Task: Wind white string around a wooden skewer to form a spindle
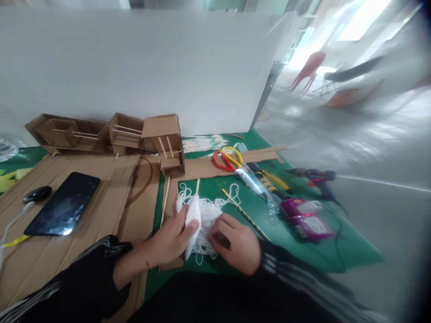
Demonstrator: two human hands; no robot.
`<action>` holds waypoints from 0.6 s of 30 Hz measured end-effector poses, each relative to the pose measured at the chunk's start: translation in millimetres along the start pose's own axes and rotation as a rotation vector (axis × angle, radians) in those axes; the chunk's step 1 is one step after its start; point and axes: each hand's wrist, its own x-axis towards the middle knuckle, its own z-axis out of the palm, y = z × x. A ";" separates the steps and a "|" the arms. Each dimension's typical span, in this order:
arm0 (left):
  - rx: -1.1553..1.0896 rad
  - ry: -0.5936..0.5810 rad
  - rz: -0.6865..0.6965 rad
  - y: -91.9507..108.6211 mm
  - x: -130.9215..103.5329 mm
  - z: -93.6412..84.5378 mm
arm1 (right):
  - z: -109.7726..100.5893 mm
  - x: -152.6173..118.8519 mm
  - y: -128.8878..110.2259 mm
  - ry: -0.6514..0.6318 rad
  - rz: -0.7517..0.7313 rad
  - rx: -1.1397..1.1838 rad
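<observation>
My left hand [177, 233] is closed around a wooden stick thickly wound with white string [193, 211]. The bare tip of the stick [197, 186] points away from me. Under and beside it lies a loose, tangled heap of white string [210, 208]. My right hand [235, 242] is at the right side of this heap, its thumb and fingers curled together in a pinch on the string. The strand between the fingers is mostly hidden. A yellow-and-black pencil [247, 215] lies just beyond my right hand.
Scissors [244, 172], a cutter, pliers [276, 179], a drill [313, 177] and a purple glue gun pack [306, 220] lie to the right. Cardboard models [163, 143] stand at the back. A phone [63, 204] and a mouse [37, 194] rest on cardboard at left.
</observation>
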 end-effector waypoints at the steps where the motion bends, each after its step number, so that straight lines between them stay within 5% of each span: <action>1: -0.014 0.010 0.000 -0.6 -0.4 0.7 | 0.3 0.3 -0.6 -0.005 0.006 -0.005; 10: -0.084 0.087 0.035 -2.0 -4.5 0.3 | 3.4 3.1 -6.1 -0.051 0.050 -0.005; 18: -0.231 0.134 0.064 1.3 -6.9 -0.1 | -4.7 12.0 -13.9 0.029 0.111 0.373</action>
